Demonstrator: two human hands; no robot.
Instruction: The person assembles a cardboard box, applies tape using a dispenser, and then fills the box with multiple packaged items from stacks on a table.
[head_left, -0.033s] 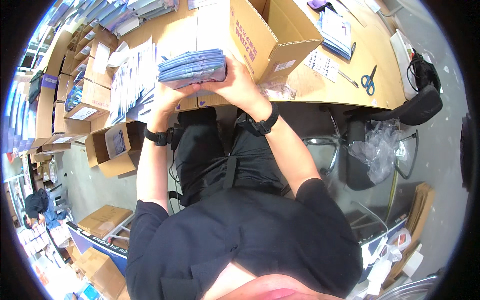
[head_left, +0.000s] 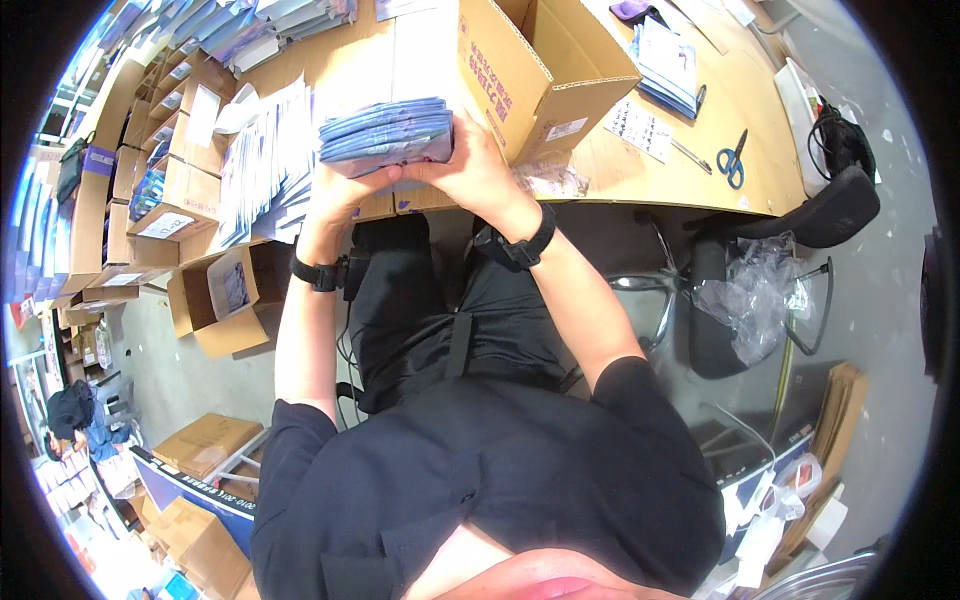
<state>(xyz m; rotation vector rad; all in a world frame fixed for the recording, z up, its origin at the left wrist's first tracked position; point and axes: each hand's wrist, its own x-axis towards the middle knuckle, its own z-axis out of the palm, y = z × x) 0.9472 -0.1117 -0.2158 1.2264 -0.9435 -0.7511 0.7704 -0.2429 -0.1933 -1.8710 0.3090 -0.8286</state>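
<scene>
Between my two hands is a thick stack of blue plastic packets [head_left: 388, 135], held up at the table's near edge. My left hand [head_left: 343, 188] grips the stack's left end from below, its fingers mostly hidden. On the other end, my right hand [head_left: 473, 168] is closed with the palm against the side. Both thumbs meet along the stack's near face. Just right of my right hand stands an open cardboard box [head_left: 540, 85]. A crumpled piece of clear plastic [head_left: 553, 180] lies below the box.
White and blue flat packets [head_left: 268, 165] fan out left of the stack. Farther left are small cardboard bins [head_left: 188, 195]. On the right of the table [head_left: 757, 120] are scissors [head_left: 737, 160], a pen [head_left: 692, 156], a printed sheet [head_left: 640, 128] and more packets [head_left: 665, 70]. A chair [head_left: 820, 215] stands at the right.
Almost nothing differs. The table items on the right sit slightly farther left in the picture, and both hands keep their hold on the stack.
</scene>
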